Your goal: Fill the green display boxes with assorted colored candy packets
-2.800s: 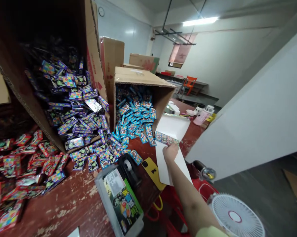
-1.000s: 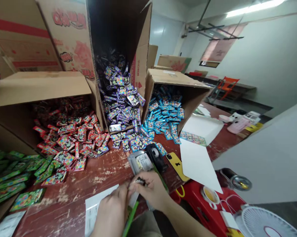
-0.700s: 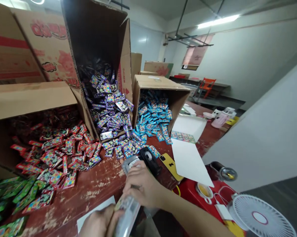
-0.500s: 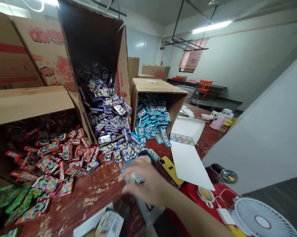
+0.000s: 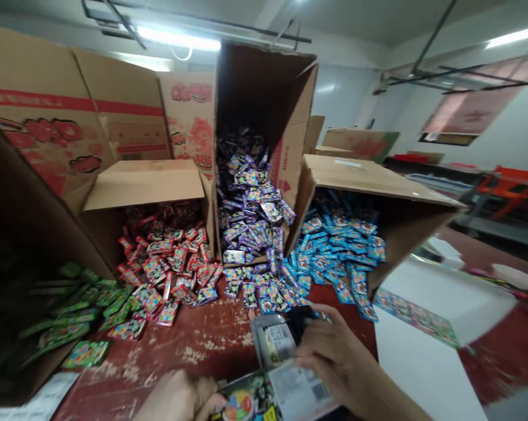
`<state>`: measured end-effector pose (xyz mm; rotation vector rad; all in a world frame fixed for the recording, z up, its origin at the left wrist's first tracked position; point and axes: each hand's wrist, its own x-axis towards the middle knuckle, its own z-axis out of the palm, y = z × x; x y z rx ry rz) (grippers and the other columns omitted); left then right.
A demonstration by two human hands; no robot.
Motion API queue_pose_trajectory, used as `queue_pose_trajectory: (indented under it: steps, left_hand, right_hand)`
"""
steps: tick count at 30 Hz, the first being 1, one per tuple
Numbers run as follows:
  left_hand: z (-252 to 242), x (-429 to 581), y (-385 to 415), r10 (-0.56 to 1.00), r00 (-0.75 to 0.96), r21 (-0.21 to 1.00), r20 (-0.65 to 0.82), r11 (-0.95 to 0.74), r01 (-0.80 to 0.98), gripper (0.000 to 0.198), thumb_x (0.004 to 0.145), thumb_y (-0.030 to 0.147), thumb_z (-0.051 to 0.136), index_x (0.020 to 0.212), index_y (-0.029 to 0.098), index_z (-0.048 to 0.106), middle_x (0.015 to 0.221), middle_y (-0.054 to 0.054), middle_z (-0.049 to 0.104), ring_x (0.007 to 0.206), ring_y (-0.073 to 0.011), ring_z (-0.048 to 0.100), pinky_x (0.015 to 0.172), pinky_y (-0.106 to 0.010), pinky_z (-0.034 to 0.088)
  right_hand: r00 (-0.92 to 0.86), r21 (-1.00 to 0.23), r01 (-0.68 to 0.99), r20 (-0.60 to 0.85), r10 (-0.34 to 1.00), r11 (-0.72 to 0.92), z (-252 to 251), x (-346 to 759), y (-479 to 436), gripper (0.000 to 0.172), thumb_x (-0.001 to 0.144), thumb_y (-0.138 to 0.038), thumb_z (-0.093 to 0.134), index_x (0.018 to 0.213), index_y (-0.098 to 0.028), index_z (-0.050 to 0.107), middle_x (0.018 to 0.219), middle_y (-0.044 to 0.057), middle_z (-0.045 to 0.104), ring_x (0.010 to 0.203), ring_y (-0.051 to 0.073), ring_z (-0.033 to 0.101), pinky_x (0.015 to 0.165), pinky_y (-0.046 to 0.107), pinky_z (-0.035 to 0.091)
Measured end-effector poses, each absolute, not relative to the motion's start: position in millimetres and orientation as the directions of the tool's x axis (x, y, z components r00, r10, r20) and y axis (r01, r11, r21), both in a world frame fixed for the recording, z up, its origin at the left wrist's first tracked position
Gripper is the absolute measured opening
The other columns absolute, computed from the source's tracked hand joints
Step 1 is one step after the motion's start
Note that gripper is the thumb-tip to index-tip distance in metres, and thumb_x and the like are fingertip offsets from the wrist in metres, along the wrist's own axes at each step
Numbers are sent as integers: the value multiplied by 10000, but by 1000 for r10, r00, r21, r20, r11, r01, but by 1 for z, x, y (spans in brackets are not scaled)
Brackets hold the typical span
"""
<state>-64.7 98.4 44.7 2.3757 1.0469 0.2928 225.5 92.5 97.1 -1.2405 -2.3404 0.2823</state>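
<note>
- Packet (image 5: pixel 260 400), printed, labelled, at six o'clock, between both hands.
- Left hand (image 5: pixel 179 395), seven o'clock, blurred; fingers pinch its left end.
- Right hand (image 5: pixel 340 358), five o'clock, fingers curled beside its labelled end; cannot tell whether gripping.
- Clear tray (image 5: pixel 257 340), just above, towards twelve.
- Small red packets (image 5: pixel 169 275), eight o'clock.
- Small blue packets (image 5: pixel 334 242), four o'clock.

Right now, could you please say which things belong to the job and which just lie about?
Probably the job: black, colourfully printed packet at the left hand; clear plastic tray; small purple wrapped packets.

Probably lying about: orange chair; white bowl.
</note>
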Motion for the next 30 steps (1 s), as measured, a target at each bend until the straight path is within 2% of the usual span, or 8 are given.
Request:
queue_pose_trajectory:
  steps: [4, 7, 10, 16, 21, 25, 27, 30]
  left_hand:
    - [51, -34, 99, 761, 604, 657, 237, -584, 477, 308, 883, 348, 474, 658, 211, 633, 584, -35, 642, 503, -137, 570, 481, -225, 337]
    - [62, -28, 102, 816, 477, 717, 326, -542, 437, 352, 899, 344, 442, 614, 192, 583, 539, -19, 584, 467, -121, 512, 462, -232, 300]
    - [70, -59, 101, 880, 322, 750, 350, -469, 467, 407, 919, 336, 414, 559, 182, 525, 499, 5, 503, 462, -106, 462, 469, -235, 275]
    - [71, -150, 86, 946, 75, 892, 315, -322, 318, 416, 892, 423, 459, 595, 166, 596, 507, 19, 520, 479, -102, 465, 487, -208, 336]
    - [81, -200, 82, 971, -226, 994, 82, -63, 90, 519, 713, 640, 585, 560, 149, 654, 487, 7, 567, 470, -123, 472, 453, -215, 384]
    - [80, -232, 86, 960, -273, 996, -60, 41, -77, 471, 661, 598, 671, 715, 131, 698, 614, -20, 655, 605, -168, 572, 574, -243, 470]
    - [80, -239, 86, 964, -257, 997, -72, 59, -55, 454, 677, 577, 667, 768, 133, 689, 641, -20, 657, 639, -179, 585, 604, -254, 479]
    - [81, -231, 78, 950, -310, 993, 31, 5, 115, 444, 698, 600, 623, 733, 158, 638, 609, -3, 611, 618, -176, 559, 592, -257, 455]
  right_hand:
    - [-591, -262, 662, 394, 704, 702, 125, 193, 93, 237, 878, -184, 451, 729, -257, 620, 632, -27, 643, 653, 139, 602, 1004, 383, 282]
    - [-433, -291, 753, 457, 777, 590, 123, 166, 92, 145, 848, -300, 538, 903, -275, 669, 861, 29, 704, 882, 214, 642, 987, 420, 353]
    - [-202, -504, 759, 419, 885, 412, 113, 139, 96, 283, 811, -432, 591, 981, -225, 681, 943, 88, 704, 930, 264, 641, 825, 376, 483]
    - [-192, -898, 391, 133, 972, 200, 111, 42, 112, 398, 758, -537, 614, 584, -179, 602, 476, -14, 557, 459, 117, 512, 436, 218, 408]
    - [-225, -976, 212, 0, 974, 49, 95, -34, 107, 379, 614, -497, 749, 531, -175, 566, 494, -10, 580, 479, 114, 520, 439, 217, 404]
    - [-341, -968, 181, -230, 911, -176, 54, -67, 79, 377, 555, -465, 780, 519, -172, 546, 522, 9, 611, 502, 142, 565, 471, 245, 444]
    - [-379, -973, 133, -224, 898, -187, 49, -78, 69, 328, 602, -454, 752, 644, -168, 596, 616, 28, 655, 577, 170, 614, 544, 277, 491]
    - [-263, -994, 112, -21, 965, 9, 62, -87, 61, 379, 746, -394, 648, 1045, -171, 579, 896, 80, 694, 810, 210, 656, 732, 325, 516]
